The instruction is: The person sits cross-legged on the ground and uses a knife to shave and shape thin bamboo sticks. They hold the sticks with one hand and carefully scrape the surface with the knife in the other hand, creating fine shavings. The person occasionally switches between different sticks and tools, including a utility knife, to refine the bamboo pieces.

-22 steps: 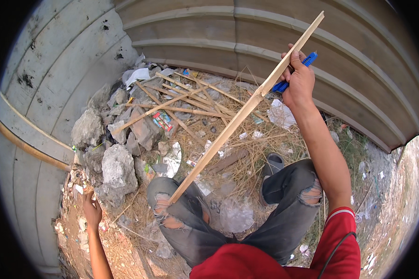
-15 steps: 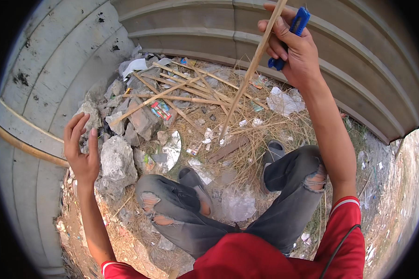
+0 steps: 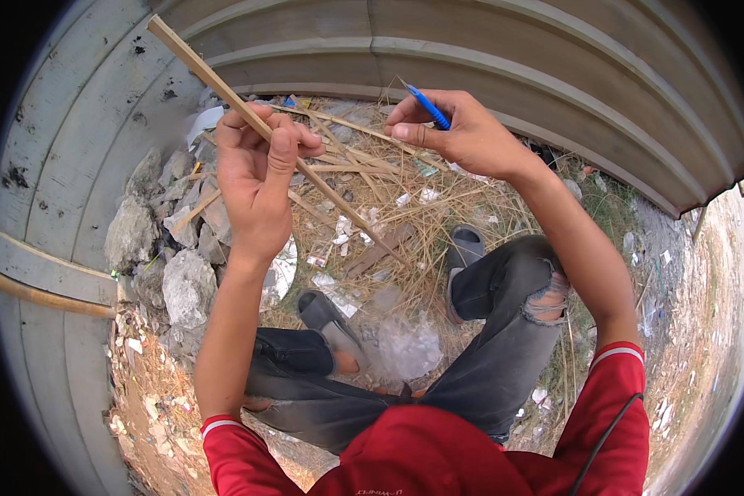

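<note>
A long, thin wooden stick (image 3: 209,76) slants from the upper left down toward the ground between my feet. My left hand (image 3: 259,169) grips it, thumb on one side and fingers behind. To the right of the stick, my right hand (image 3: 463,131) is closed around a blue utility knife (image 3: 429,108), whose thin blade points up and to the left. The right hand's fingertips are apart from the stick. Part of the knife's handle is hidden inside the palm.
Several more wooden sticks (image 3: 351,169) lie on dry straw beyond my feet. Broken rocks (image 3: 188,285) are heaped at the left beside a pale panel wall (image 3: 78,157). A ribbed metal sheet (image 3: 504,54) stands at the back. A crumpled clear plastic bag (image 3: 409,345) lies between my legs.
The stick has passed from my right hand to my left hand and moved leftward. My right hand has come lower and left, still with the utility knife.
</note>
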Tool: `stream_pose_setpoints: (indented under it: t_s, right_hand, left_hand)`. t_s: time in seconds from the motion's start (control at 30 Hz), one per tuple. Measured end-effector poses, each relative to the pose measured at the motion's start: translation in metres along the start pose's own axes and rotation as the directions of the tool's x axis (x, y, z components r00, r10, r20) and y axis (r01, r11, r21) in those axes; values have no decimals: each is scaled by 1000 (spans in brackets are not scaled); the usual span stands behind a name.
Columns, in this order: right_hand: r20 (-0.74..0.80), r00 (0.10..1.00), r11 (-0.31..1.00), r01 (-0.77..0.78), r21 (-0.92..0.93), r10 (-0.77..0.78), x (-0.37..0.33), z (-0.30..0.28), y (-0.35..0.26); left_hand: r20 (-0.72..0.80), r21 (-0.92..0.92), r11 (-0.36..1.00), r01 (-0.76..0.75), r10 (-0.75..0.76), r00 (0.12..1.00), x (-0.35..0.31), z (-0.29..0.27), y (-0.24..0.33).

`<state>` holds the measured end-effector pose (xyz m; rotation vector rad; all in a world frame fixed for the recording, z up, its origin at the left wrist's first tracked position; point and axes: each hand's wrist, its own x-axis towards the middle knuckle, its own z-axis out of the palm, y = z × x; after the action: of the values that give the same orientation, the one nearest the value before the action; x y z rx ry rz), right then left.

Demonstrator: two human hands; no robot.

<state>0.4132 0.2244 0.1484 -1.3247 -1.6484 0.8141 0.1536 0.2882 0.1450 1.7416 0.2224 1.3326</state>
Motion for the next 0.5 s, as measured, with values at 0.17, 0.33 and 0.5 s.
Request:
stream_pose_setpoints:
  t_s: [0.17,0.33,0.5]
  right_hand:
    - [-523,775,934,-310,176,355,-102,-46,137]
    - [-288,366,439,-449,778,885,-289,73,264]
    - [-520,265,361,-928,91,812,-449,173,321]
  left_hand:
    - [-98,21,993,118,-115,989,-18,-15,-28]
    - [-167,97,966,240,-222,961,-23,-37,-51]
    - [-164,151,940,305,-280,946,-13,-35,-72]
